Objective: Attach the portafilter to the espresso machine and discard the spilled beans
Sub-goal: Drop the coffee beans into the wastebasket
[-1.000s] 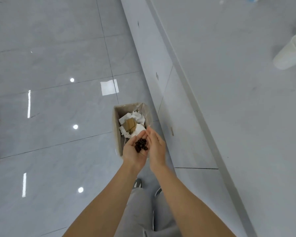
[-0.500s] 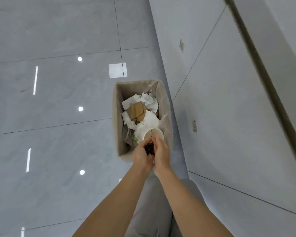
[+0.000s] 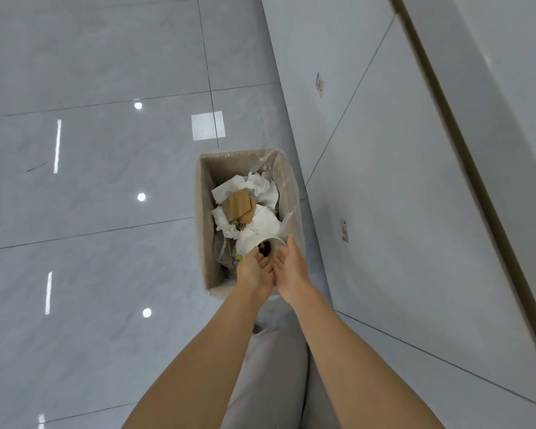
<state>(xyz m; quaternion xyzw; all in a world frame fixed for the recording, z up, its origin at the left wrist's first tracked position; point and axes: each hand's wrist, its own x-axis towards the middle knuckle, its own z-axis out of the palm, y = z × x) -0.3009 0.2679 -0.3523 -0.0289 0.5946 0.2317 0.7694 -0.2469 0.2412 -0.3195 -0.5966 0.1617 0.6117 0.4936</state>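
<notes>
My left hand (image 3: pixel 254 269) and my right hand (image 3: pixel 290 267) are side by side, palms up and tilted forward, over the near end of a beige waste bin (image 3: pixel 205 218) lined with a clear bag. Dark coffee beans (image 3: pixel 265 247) are just off my fingertips, at the mouth of a white paper cup (image 3: pixel 257 233) lying in the bin. Both palms look bare. The portafilter and the espresso machine are out of view.
The bin stands on a glossy grey tiled floor (image 3: pixel 90 181), against the grey front of a counter (image 3: pixel 415 212) on the right. It holds crumpled white paper (image 3: pixel 260 187) and brown cardboard (image 3: pixel 237 204). My grey trouser legs (image 3: pixel 270 373) show below.
My cupped hands moved from above the bin down over it, then spread and tipped forward. The beans left my palms and dropped toward the cup in the bin.
</notes>
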